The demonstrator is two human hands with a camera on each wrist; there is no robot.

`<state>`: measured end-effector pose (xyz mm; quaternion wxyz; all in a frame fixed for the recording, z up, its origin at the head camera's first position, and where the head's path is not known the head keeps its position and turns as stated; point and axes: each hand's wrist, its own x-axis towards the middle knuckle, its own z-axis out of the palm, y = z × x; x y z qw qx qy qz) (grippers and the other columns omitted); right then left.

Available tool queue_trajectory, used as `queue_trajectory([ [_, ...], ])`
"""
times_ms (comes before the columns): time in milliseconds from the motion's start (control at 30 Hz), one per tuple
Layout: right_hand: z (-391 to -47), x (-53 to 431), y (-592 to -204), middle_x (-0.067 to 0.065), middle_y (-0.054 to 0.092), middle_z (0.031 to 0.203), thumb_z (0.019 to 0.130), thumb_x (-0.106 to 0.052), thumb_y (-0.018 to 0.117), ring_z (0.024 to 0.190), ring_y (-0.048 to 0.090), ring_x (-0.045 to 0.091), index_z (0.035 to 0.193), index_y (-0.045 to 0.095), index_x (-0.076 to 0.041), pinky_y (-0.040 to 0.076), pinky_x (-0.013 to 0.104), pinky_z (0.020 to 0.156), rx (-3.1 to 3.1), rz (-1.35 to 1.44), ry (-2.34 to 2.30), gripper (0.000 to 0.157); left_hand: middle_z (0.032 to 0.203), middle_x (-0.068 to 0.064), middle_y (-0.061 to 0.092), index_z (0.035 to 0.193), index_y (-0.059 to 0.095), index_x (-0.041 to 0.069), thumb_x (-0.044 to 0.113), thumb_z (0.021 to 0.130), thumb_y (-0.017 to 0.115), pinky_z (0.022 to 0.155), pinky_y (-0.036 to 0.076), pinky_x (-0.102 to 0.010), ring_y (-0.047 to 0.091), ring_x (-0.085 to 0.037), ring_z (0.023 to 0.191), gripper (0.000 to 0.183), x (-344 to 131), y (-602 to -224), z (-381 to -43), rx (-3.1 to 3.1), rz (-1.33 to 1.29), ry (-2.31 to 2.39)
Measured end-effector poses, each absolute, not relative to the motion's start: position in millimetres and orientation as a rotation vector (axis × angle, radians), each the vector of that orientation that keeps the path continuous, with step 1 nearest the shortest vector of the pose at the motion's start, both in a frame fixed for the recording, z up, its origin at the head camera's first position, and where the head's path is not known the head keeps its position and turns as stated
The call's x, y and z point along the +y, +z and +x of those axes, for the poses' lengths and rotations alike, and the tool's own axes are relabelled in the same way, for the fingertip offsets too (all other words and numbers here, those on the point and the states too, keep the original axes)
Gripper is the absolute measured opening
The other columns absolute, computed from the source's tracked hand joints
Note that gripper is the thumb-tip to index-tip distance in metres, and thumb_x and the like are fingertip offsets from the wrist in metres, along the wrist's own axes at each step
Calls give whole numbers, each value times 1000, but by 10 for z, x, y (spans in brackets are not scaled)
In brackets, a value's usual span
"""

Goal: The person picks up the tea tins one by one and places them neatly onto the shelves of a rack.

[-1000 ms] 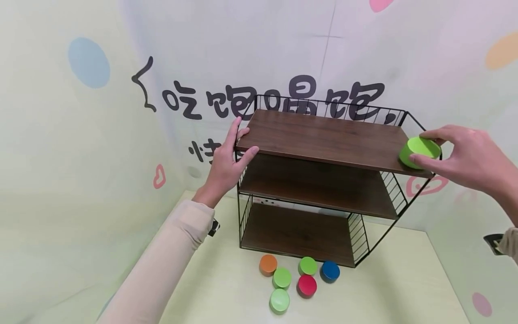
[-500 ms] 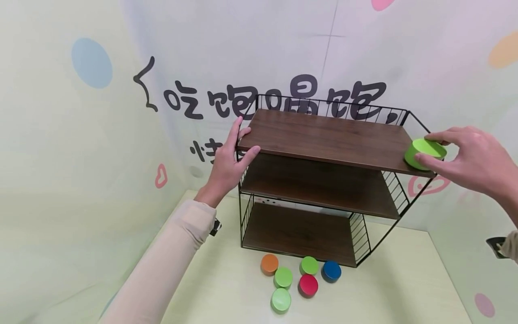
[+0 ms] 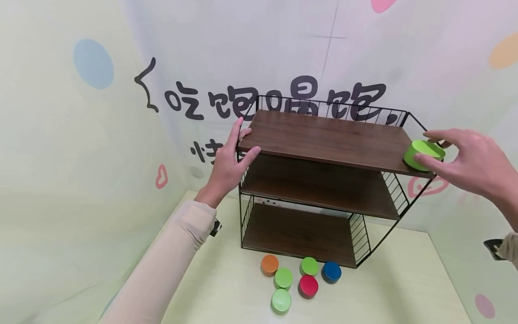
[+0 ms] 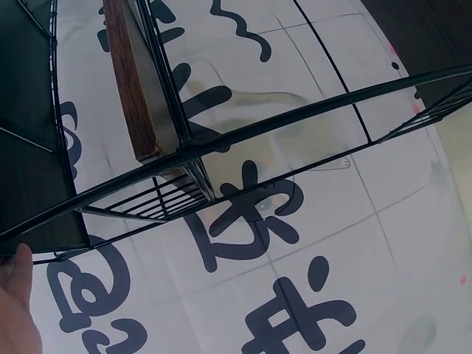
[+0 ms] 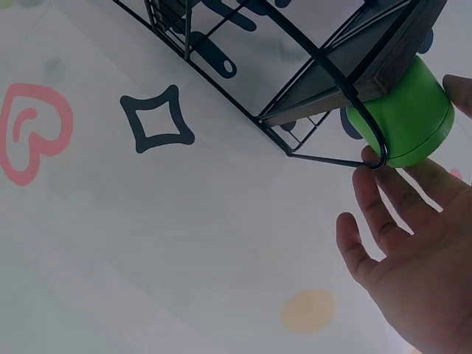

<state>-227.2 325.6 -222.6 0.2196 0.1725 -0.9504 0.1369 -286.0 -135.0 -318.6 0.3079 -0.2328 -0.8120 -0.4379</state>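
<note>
In the head view a black wire rack with dark wooden shelves [image 3: 328, 139] stands against the wall. My left hand [image 3: 228, 166] grips its upper left corner, thumb on the front edge and fingers along the side. At the top shelf's right end sits a round green cup [image 3: 418, 161]. My right hand [image 3: 473, 157] holds that cup from the right between thumb and fingers. The right wrist view shows the green cup [image 5: 413, 110] beside the rack's black side wire, the fingertips against it. In the left wrist view only part of the left hand [image 4: 18, 310] shows.
Several round pieces lie on the pale table in front of the rack: an orange one [image 3: 269, 264], a blue one [image 3: 332, 272], a red one [image 3: 309, 286] and green ones, such as a pale green one [image 3: 281, 300]. A printed cloth wall [image 3: 283, 54] closes the back.
My right hand and the green cup have shifted very slightly right at the shelf's end; the index finger now sits a little higher off the rim. The left hand keeps its place.
</note>
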Motion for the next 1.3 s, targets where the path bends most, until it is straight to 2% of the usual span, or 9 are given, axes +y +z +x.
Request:
queue_trajectory([
  [133,-2254,3263,-2243,27,59,121,88,-28,71,96,51,33,131,61,-1,32,48,77,-2604,452,410,52,144,-1,55,159,22,25,34,97,65,108,36,-42,50,-19,133,76,-1346,-3190,-2863,-2145,-618,-1154],
  [200,-2235,3262,-2238,27,57,126,89,-29,70,105,52,35,135,58,-2,34,51,85,-2586,437,451,54,143,0,56,159,22,25,34,97,65,108,36,-42,51,-19,132,76,-1345,-3192,-2864,-2141,-622,-1153],
  [300,-2201,3236,-2236,25,56,129,90,-27,69,117,45,38,139,55,-5,30,40,100,-2528,430,512,55,143,0,56,159,22,25,33,97,65,107,36,-42,51,-19,131,76,-1349,-3200,-2867,-2137,-625,-1156],
  [400,-2165,3182,-2236,-8,61,125,87,-24,73,117,46,17,138,58,-9,24,19,94,-2438,449,552,55,143,0,56,159,22,25,34,97,65,108,36,-41,51,-18,132,76,-1358,-3203,-2863,-2138,-620,-1156],
  [533,-2120,3088,-2234,-39,47,110,81,-13,76,105,44,-12,130,64,-5,25,12,86,-2299,548,616,52,143,0,56,159,23,23,34,97,65,108,36,-41,51,-18,131,76,-1364,-3197,-2862,-2137,-616,-1149],
  [767,-2019,2942,-2331,-30,58,111,74,2,77,103,52,-7,123,67,1,32,14,87,-2190,750,711,50,143,0,56,159,22,26,34,97,65,108,36,-41,51,-18,131,76,-1363,-3203,-2877,-2140,-618,-1148],
  [867,-1983,2889,-2388,-20,61,107,72,5,79,101,54,-2,121,68,1,39,8,80,-2188,805,719,51,143,0,56,159,22,27,34,97,65,108,36,-42,50,-18,132,76,-1363,-3205,-2880,-2139,-617,-1150],
  [1100,-1903,2782,-2485,-4,64,105,68,2,79,99,55,4,119,68,3,40,10,80,-2154,891,732,51,144,0,55,159,21,29,35,97,64,109,35,-42,49,-18,134,76,-1349,-3208,-2878,-2146,-614,-1153],
  [1300,-1865,2704,-2609,2,66,106,71,-4,80,89,55,3,117,69,3,42,8,63,-2139,960,734,48,144,-1,55,159,21,28,34,97,64,108,35,-42,49,-18,134,76,-1347,-3200,-2863,-2141,-618,-1158],
])
